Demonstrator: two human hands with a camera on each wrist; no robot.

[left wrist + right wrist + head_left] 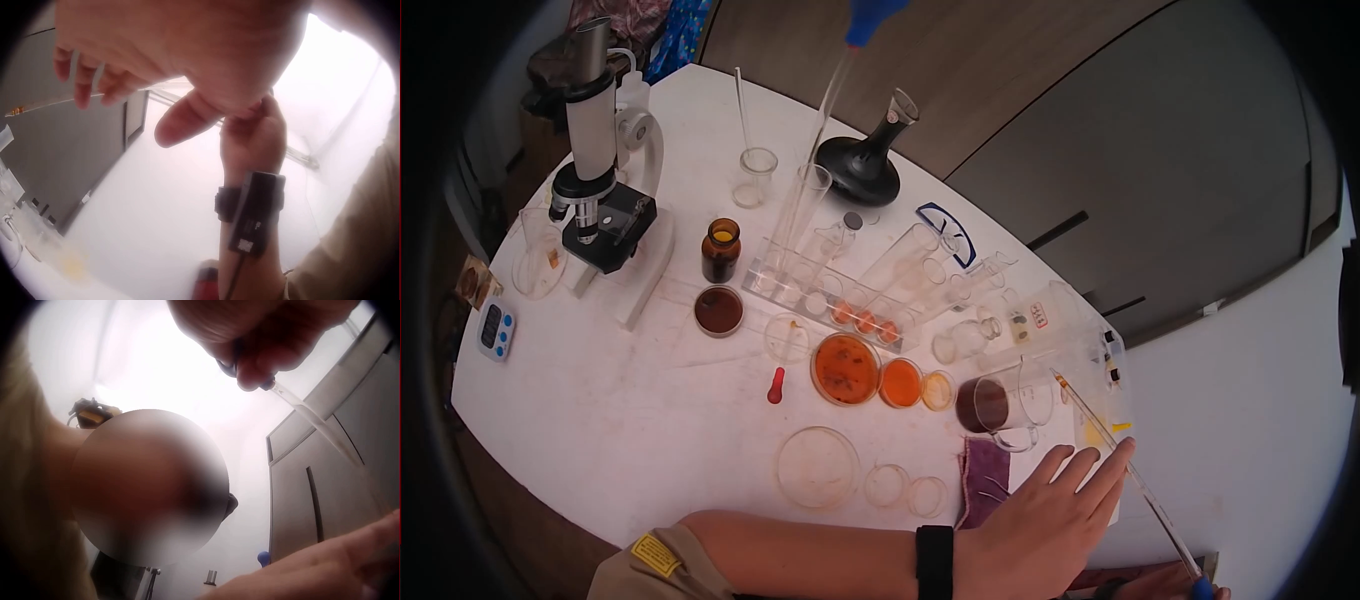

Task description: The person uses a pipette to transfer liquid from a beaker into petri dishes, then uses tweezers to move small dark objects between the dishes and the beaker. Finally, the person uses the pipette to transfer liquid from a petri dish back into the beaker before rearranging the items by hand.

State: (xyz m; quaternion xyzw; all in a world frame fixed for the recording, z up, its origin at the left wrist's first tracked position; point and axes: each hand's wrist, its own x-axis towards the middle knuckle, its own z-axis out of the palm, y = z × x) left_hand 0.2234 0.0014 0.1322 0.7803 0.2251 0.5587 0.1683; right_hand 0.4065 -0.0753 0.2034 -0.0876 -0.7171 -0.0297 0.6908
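Note:
A long glass pipette [1145, 485] with a blue bulb [1202, 588] slants across the right side of the head view, amber liquid near its raised tip. My right hand [269, 337] grips it at the bulb; most of this hand falls outside the head view. My left hand [1040, 515] reaches over with fingers extended and spread, its index fingertip overlapping the glass. In the left wrist view the left hand [175, 50] is palm-side to the camera, the thumb apart. A glass beaker of dark liquid [985, 403] and a purple cloth [985, 480] lie beside the left hand.
Dishes of orange liquid [846, 369] stand before a clear tube rack [830, 300]. Clear petri dishes [817, 468] lie near the forearm. A microscope [615, 180], an amber bottle [721, 255] and a timer [497, 330] are leftward; a dark flask [860, 170] stands at the back.

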